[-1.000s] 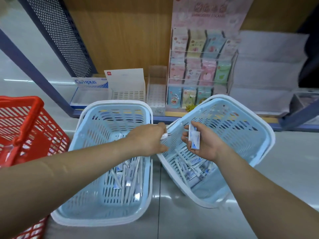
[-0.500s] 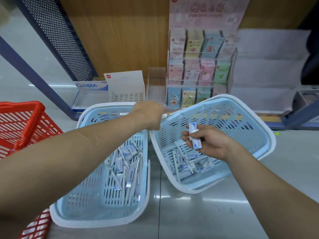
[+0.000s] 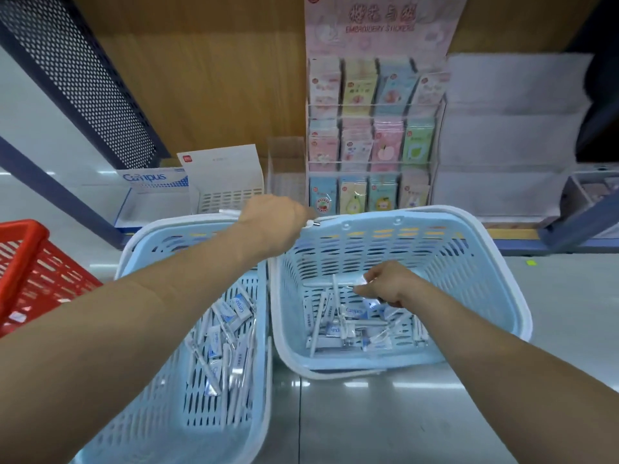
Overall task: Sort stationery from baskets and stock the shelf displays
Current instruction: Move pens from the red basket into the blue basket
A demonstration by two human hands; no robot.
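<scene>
Two light-blue baskets stand side by side on the floor. The left basket (image 3: 160, 413) and the right basket (image 3: 485, 296) both hold several white pens and small Campus erasers. My left hand (image 3: 273, 226) grips a white pen (image 3: 310, 224) above the baskets' far rims, near the shelf edge. My right hand (image 3: 385, 286) is down inside the right basket, fingers pinching small white items among the pile; the erasers it held are mostly hidden by the fingers.
A red basket (image 3: 30, 272) sits at the left. On the shelf stand a Campus display box (image 3: 150, 192), a white slotted box (image 3: 227, 182), a clear acrylic tray (image 3: 286, 175) and an embroidery-sticker rack (image 3: 371, 139). White tiered displays (image 3: 509, 135) are at right.
My left hand rose with the pen from between the baskets toward the shelf edge. My right hand dropped from mid-air into the right basket, which settled flatter on the floor.
</scene>
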